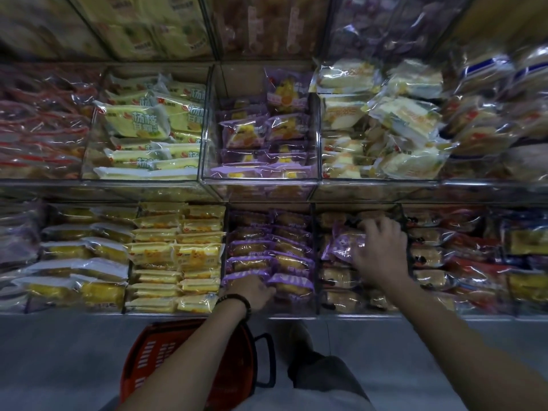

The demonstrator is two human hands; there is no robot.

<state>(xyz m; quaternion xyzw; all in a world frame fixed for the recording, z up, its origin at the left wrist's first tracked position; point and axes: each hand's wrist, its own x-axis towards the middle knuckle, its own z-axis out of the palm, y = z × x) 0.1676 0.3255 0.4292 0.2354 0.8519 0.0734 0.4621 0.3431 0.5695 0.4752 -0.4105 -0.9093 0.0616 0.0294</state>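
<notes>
- Purple packet point(341, 244) is in your right hand point(381, 247), on top of the brown packets point(338, 277) in the lower shelf compartment. That is one compartment to the right of where the matching purple packs point(267, 253) are stacked.
- Your right fingers and thumb are curled round its right end, clamped on the wrapper.
- Your left hand point(252, 292) sits at the front of the purple compartment, touching the nearest packs. Its fingers are hidden, so whether they grip anything cannot be told.
- This looks like the sorting step: a stray pack is in hand and not yet rehomed.
- The next move calls for carrying it left over the divider and laying it flat in line with the purple stack. Grip lightly, as the wrapper looks slippery.
- Your red basket point(148, 360) waits below your left arm.
</notes>
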